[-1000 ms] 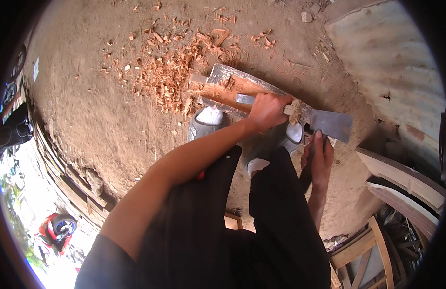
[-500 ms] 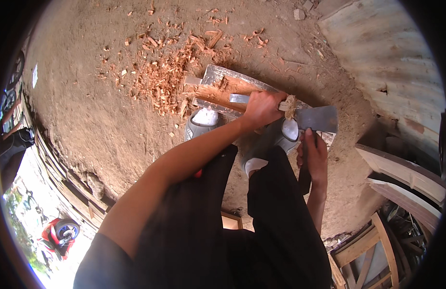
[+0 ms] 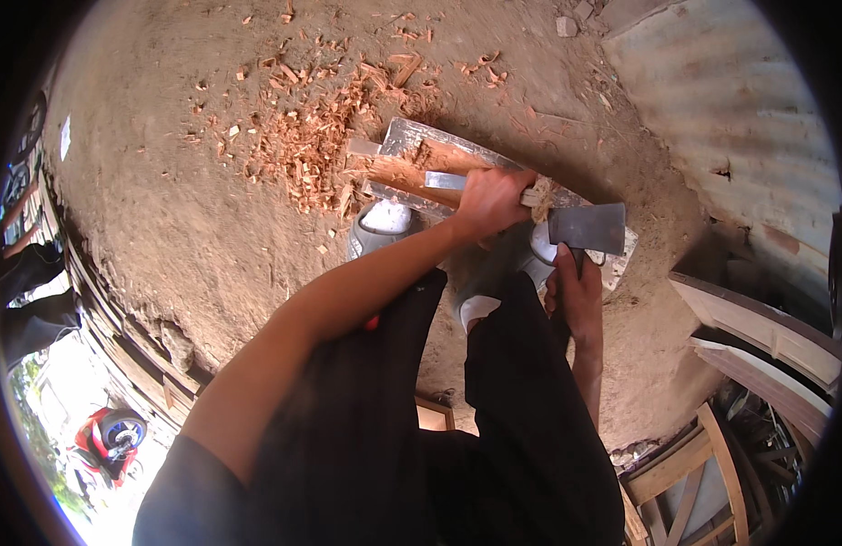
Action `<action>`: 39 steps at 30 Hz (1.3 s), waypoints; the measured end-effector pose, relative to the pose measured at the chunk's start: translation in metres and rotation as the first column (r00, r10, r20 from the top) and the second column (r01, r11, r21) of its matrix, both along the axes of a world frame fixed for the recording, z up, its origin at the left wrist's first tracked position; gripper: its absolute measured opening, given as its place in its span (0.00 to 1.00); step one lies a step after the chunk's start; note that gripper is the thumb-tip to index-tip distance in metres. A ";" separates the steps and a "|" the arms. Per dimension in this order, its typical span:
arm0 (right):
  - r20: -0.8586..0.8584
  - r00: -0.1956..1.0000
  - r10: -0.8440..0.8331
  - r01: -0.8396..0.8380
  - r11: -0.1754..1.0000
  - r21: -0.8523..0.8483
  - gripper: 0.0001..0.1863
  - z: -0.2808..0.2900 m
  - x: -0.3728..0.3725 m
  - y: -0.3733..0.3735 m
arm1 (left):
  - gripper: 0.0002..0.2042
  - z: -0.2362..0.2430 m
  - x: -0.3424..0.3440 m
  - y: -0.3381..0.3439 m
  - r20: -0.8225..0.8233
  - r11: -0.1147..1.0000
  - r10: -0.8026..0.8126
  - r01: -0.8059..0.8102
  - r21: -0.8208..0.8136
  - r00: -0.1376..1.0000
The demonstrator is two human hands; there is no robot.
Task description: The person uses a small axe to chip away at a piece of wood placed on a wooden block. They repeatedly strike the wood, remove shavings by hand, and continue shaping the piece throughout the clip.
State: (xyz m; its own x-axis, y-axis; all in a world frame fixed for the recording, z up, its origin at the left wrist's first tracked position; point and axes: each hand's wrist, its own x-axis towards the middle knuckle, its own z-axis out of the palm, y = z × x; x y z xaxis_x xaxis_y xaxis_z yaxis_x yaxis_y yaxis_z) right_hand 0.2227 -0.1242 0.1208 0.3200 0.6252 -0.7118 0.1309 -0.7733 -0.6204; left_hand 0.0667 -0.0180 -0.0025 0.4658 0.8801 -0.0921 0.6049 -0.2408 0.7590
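Note:
My left hand is wrapped around a chisel. Its metal blade points left over a hollowed wooden piece, and its wooden butt, frayed into fibres, sticks out right of my fist. In my right hand is the dark handle of a hatchet. The flat, dark, broad head lies right beside the frayed butt; whether they touch I cannot tell. Reddish raw wood lines the hollow, while the piece's outer faces are worn and whitish. My left shoe is next to its near edge; my right shoe is partly behind the hatchet.
Wood chips and shavings are scattered over the dirt floor beyond the wooden piece. A corrugated metal sheet stands at the far right. Wooden boards and a wooden frame are at the right. A red motorcycle is outside at the lower left.
My right hand has brought the hatchet leftward, closer to the chisel's frayed butt. My left hand and the chisel have shifted slightly left.

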 end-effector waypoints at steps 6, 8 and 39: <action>-0.113 0.965 -0.237 0.246 0.967 0.068 0.18 0.001 -0.005 0.006 | 0.16 -0.009 -0.009 -0.002 0.070 1.000 -0.004 0.002 0.025 0.998; -0.073 0.989 -0.126 0.128 0.992 0.016 0.19 0.003 -0.015 0.003 | 0.15 -0.003 -0.006 -0.001 0.021 0.999 0.043 -0.043 -0.012 0.999; 0.028 0.997 -0.076 0.072 0.989 0.128 0.20 0.030 -0.001 -0.004 | 0.13 0.017 -0.010 -0.007 0.239 0.999 0.021 -0.012 -0.040 0.971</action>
